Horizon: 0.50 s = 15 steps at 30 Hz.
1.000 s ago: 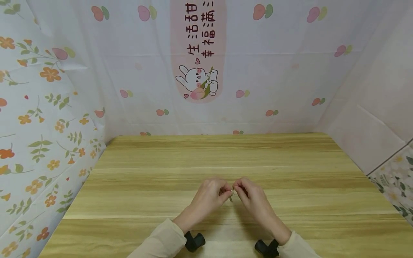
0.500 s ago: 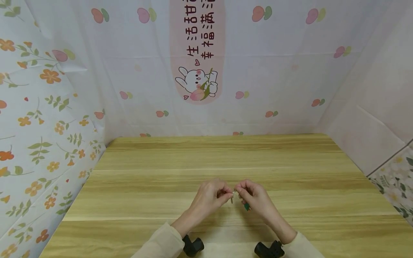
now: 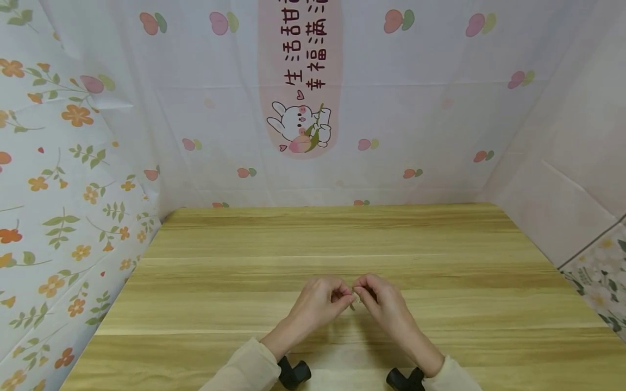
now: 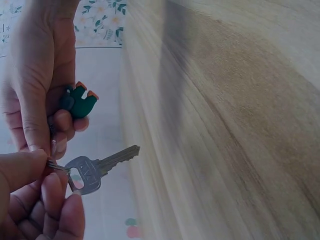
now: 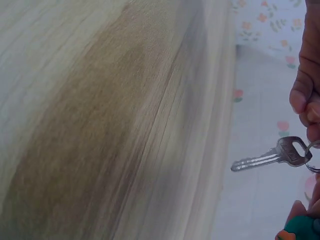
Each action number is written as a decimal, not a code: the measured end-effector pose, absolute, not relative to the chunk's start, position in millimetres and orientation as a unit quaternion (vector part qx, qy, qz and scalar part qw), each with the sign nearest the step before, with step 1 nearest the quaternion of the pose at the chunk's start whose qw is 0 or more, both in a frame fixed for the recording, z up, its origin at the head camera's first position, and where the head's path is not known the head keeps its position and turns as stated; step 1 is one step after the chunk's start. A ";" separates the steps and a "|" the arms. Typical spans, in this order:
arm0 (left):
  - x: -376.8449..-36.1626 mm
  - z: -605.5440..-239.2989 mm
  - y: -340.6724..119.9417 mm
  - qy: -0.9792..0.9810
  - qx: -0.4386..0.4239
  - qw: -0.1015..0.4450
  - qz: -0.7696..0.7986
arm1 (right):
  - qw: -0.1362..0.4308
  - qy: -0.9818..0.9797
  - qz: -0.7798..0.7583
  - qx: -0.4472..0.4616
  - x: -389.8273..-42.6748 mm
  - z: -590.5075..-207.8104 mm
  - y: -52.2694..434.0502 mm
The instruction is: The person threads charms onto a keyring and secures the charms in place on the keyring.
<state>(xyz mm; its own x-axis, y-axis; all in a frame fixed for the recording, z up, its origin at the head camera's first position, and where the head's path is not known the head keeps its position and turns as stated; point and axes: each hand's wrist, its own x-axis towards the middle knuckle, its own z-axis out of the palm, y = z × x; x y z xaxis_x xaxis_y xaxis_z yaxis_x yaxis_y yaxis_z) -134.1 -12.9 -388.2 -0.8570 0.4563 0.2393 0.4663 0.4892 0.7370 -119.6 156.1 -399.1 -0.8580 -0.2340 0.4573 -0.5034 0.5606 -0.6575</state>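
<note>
My left hand [image 3: 315, 301] pinches the ring [image 4: 60, 167], and my right hand [image 3: 388, 307] pinches at its other side, though I cannot tell exactly which part that grip catches. The key [image 4: 93, 176] hangs from the ring between my hands, above the table [image 3: 293, 233], nearer to the left one, with its long axis slanting down from the ring toward the near side. The green charm [image 4: 82, 105] sits to the right, against my right hand.

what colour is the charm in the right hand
The charm is dark green with orange tips; it shows best in the left wrist view.
</note>
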 end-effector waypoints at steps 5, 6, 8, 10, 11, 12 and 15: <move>-132.9 -389.7 -13.7 -0.858 -0.272 0.030 -0.435 | 0.099 -0.865 0.462 0.170 -121.8 -401.8 160.0; -132.6 -390.1 -13.8 -0.856 -0.275 0.034 -0.437 | 0.087 -0.865 0.468 0.161 -122.1 -402.1 160.8; -132.1 -390.8 -14.2 -0.852 -0.281 0.043 -0.440 | 0.065 -0.865 0.477 0.143 -122.5 -402.6 162.2; -131.9 -390.9 -14.3 -0.853 -0.286 0.044 -0.433 | 0.062 -0.863 0.480 0.144 -122.1 -402.1 162.4; -132.0 -390.8 -14.4 -0.855 -0.286 0.038 -0.430 | 0.074 -0.863 0.475 0.158 -122.0 -402.1 162.3; -131.9 -390.7 -14.5 -0.857 -0.286 0.030 -0.428 | 0.088 -0.863 0.467 0.173 -121.7 -401.7 161.9; -131.6 -389.6 -14.8 -0.866 -0.280 0.009 -0.415 | 0.151 -0.865 0.425 0.220 -120.3 -400.2 158.6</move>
